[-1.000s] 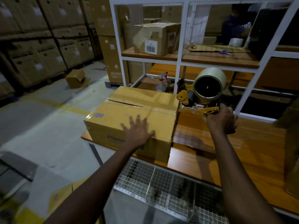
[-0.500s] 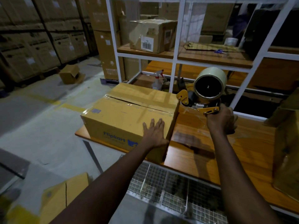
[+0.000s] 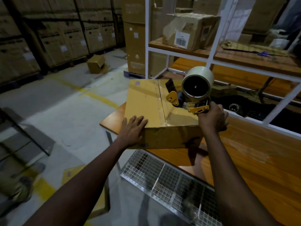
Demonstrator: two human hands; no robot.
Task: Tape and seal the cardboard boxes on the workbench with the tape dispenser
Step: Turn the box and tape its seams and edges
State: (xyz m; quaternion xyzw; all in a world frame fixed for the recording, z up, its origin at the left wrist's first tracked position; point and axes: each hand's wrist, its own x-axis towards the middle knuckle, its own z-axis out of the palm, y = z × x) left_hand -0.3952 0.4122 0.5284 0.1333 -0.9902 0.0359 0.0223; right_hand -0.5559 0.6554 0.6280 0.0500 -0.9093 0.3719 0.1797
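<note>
A single wide-angle head-worn view looks forward and down, close over the near corner of the bench (image 3: pixel 244 154), with white shelving (image 3: pixel 147 46) ahead and warehouse floor (image 3: pixel 65 111) at left.

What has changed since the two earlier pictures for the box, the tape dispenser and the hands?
The cardboard box was turned on the workbench: its top seam now runs away from the person. The left hand shifted to its near left corner, lying flat. The tape dispenser moved from beside the box to over its top. Unchanged: the right hand grips the dispenser's handle.
</note>
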